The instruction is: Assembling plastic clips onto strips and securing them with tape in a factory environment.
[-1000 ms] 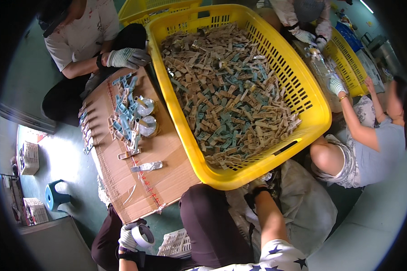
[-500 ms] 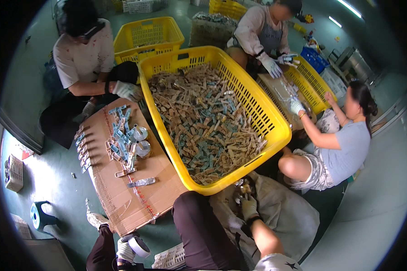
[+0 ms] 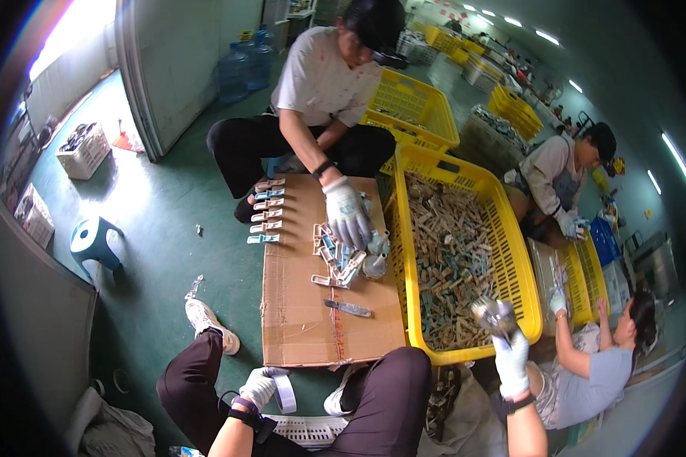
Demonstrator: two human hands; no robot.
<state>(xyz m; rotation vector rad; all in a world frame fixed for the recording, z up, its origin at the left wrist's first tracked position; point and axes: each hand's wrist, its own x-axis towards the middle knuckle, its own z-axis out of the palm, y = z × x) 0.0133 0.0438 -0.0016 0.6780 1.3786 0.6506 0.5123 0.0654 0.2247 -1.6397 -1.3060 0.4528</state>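
A green floor (image 3: 160,228) runs past a grey wall panel (image 3: 179,68), lit by ceiling strip lights (image 3: 674,152).

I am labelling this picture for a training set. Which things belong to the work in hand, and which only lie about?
In use:
- right hand, gloved, lifting a bunch of small parts
- yellow crate full of such parts
- left hand holding a tape roll
- cardboard sheet with sorted clips

Lying about:
- blue stool
- water bottles
- white basket
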